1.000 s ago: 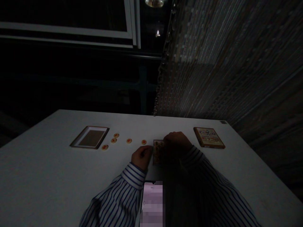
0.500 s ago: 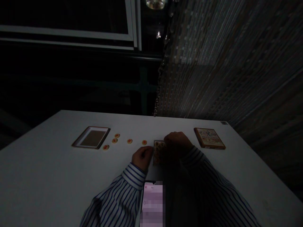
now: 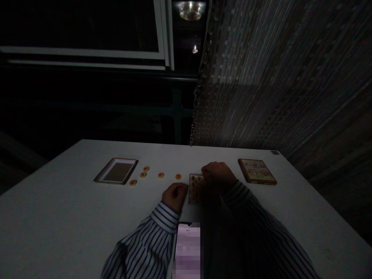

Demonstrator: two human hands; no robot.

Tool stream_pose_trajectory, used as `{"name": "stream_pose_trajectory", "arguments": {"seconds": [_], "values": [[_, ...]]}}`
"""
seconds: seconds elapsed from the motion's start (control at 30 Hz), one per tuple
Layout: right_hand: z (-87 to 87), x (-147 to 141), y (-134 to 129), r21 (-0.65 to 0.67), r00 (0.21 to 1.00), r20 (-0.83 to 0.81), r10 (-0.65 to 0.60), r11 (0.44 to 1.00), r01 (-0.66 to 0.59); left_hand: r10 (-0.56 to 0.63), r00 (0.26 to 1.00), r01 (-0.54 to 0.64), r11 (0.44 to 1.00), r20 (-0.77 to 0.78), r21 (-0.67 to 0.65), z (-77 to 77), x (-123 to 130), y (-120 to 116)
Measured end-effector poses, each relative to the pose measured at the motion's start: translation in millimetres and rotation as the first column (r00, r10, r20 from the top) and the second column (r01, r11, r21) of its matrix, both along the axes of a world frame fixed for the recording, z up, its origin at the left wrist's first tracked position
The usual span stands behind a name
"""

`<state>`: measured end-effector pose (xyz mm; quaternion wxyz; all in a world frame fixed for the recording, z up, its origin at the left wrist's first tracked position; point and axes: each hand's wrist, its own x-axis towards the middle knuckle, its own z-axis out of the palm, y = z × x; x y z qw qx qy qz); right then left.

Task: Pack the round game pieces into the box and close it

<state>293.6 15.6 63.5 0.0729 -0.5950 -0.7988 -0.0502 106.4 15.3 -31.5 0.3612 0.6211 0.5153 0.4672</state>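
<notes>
A small clear-walled box of Chinese chess pieces [image 3: 196, 189] lies in the middle of the white table [image 3: 72, 217]. My left hand [image 3: 174, 195] is curled beside its left edge, fingertips pressed together; whether they hold anything is hidden. At the box's far right side, my right hand [image 3: 219, 174] is closed with its fingers bent over the edge. Dark shadow hides the right part of the box and the undersides of those fingers. Several round pieces with red characters lie to the left, the nearest being a chess piece [image 3: 178, 176].
An open shallow tray [image 3: 132, 172] stands at the left, past the loose pieces. A flat printed box [image 3: 258, 171] lies at the right. Close to me is a lit phone [image 3: 187, 252]. A bead curtain [image 3: 241, 97] hangs behind the table. The scene is dim.
The view has tilted up slightly, so background and table items appear a little lower. Both hands stay at the box in nearly the same poses.
</notes>
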Motion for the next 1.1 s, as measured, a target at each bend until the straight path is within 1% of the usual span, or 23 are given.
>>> {"name": "stream_pose_trajectory", "arguments": {"seconds": [0.13, 0.23, 0.33, 0.4, 0.5, 0.57, 0.6, 0.7, 0.8, 0.9, 1.0, 1.1], "values": [[3.0, -1.2, -2.8, 0.026, 1.000, -0.020, 0.004, 1.000, -0.004, 0.019, 1.000, -0.018, 1.000, -0.019, 0.011, -1.8, -1.4, 0.6], [5.6, -1.2, -4.9, 0.052, 0.999, -0.034, 0.003, 0.999, -0.002, 0.011, 1.000, -0.010, 1.000, -0.020, 0.017, -2.9, -3.6, 2.0], [7.3, -1.3, -6.4, 0.079, 0.998, -0.058, 0.008, 0.997, -0.003, 0.011, 1.000, -0.010, 1.000, -0.014, 0.026, -0.5, -6.7, 4.3], [8.1, -2.2, -6.7, 0.091, 0.997, -0.078, 0.006, 0.996, 0.001, 0.018, 1.000, -0.017, 0.999, -0.025, 0.042, 4.3, -9.4, 6.7], [8.8, -4.8, -5.8, 0.098, 0.994, -0.110, -0.006, 0.995, 0.017, 0.028, 0.997, -0.024, 0.998, -0.069, 0.066, 15.5, -13.3, 13.0], [8.8, -6.7, -4.4, 0.101, 0.992, -0.127, -0.005, 0.995, 0.018, 0.017, 0.991, -0.006, 0.997, -0.132, 0.082, 23.4, -14.8, 19.0], [8.7, -7.6, -3.5, 0.100, 0.991, -0.132, -0.004, 0.995, 0.017, 0.031, 0.986, -0.016, 0.995, -0.162, 0.098, 26.7, -15.1, 22.4], [7.5, -9.8, 0.3, 0.091, 0.990, -0.143, -0.001, 0.996, 0.014, 0.058, 0.963, -0.020, 0.990, -0.262, 0.142, 32.0, -13.7, 32.5], [5.1, -11.8, 5.3, 0.089, 0.986, -0.166, -0.001, 0.996, 0.017, 0.084, 0.936, -0.013, 0.979, -0.341, 0.204, 28.2, -11.5, 40.4], [1.6, -13.8, 11.2, 0.099, 0.981, -0.193, -0.001, 0.995, 0.020, 0.079, 0.901, 0.039, 0.965, -0.427, 0.260, 17.4, -11.2, 45.1], [-2.8, -14.2, 17.0, 0.107, 0.982, -0.191, 0.004, 0.994, 0.017, 0.064, 0.876, 0.081, 0.957, -0.478, 0.277, 6.6, -12.5, 47.0], [-8.1, -11.9, 21.8, 0.085, 0.987, -0.157, 0.015, 0.996, -0.001, 0.054, 0.840, 0.115, 0.955, -0.541, 0.273, 2.1, -13.5, 46.4]]}}
